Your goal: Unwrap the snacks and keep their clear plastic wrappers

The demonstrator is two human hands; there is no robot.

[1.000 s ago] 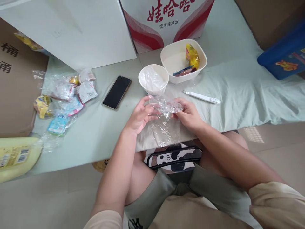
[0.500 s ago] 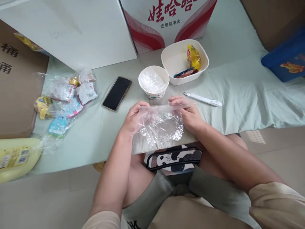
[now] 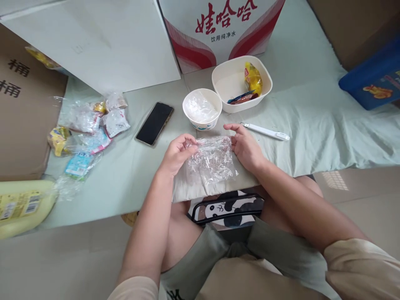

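Note:
In the head view, a crinkled clear plastic bag (image 3: 214,160) is spread between my hands at the front edge of the cloth-covered surface. My left hand (image 3: 177,155) pinches its upper left corner between thumb and fingers. At the bag's right edge is my right hand (image 3: 246,148), index finger stretched out and the other fingers loosely bent, their tips at the plastic. Just beyond stands a white paper bowl (image 3: 203,125) with clear plastic (image 3: 200,106) inside. A white utility knife (image 3: 267,132) lies beyond my right hand.
A white tub (image 3: 228,83) holding a yellow packet (image 3: 253,79) stands behind the bowl. To the left lie a phone (image 3: 154,123) and several wrapped snacks (image 3: 115,122). A large printed carton (image 3: 221,46) and a white box (image 3: 125,46) stand at the back.
The bag's upper edge, stretched between both hands before, has come down and the film lies more crumpled. My right fingers have loosened and spread from it; my left hand still pinches.

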